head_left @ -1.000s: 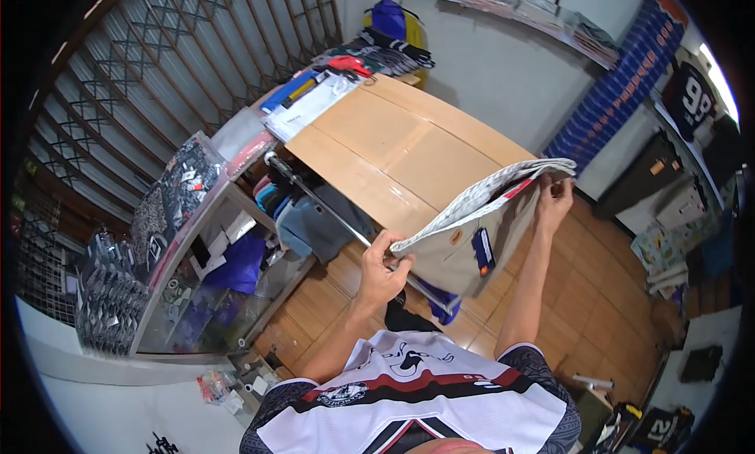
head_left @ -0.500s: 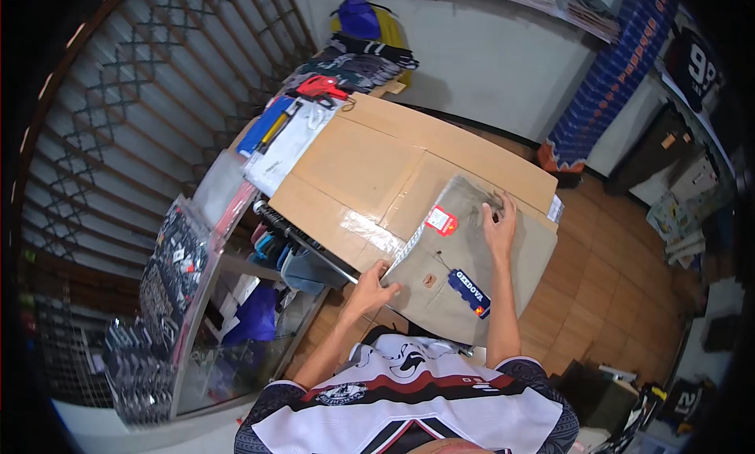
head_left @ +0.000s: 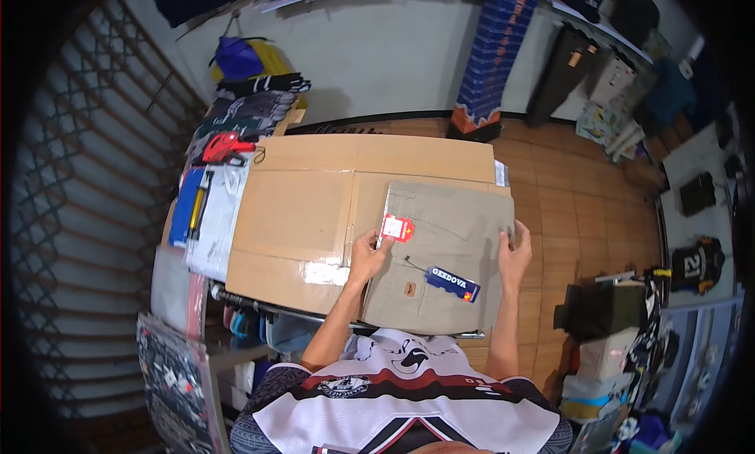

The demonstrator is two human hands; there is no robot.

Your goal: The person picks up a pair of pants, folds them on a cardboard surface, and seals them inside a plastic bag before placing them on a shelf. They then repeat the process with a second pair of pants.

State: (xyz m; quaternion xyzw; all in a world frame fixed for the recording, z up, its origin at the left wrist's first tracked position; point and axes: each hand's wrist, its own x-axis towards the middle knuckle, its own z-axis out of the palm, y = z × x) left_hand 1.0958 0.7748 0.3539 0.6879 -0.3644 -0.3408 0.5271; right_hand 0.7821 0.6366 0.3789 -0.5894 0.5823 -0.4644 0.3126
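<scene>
A folded khaki garment (head_left: 464, 226) lies flat on the cardboard (head_left: 299, 202) at the front right of the table. On it are a red and white tag (head_left: 398, 228), a dark blue tag lettered GEEDOVA (head_left: 452, 283) and a small brown patch (head_left: 410, 289). My left hand (head_left: 368, 255) is at the garment's left edge by the red tag, fingers apart, its fingertips touching the edge. My right hand (head_left: 515, 248) rests at the right edge, thumb and fingers apart along the cloth.
Left of the cardboard are a red tool (head_left: 226, 147), a yellow and black cutter (head_left: 200, 204) and a white plastic packet (head_left: 220, 210). Folded clothes (head_left: 252, 108) are stacked behind. A blue wrapped pillar (head_left: 495, 60) stands beyond the table; packaged shirts (head_left: 177, 383) lie lower left.
The view has turned, so the table looks straighter. The garment's upper part now lies flatter and squarer. My right hand has moved from its top to its right edge, my left hand up beside the red tag.
</scene>
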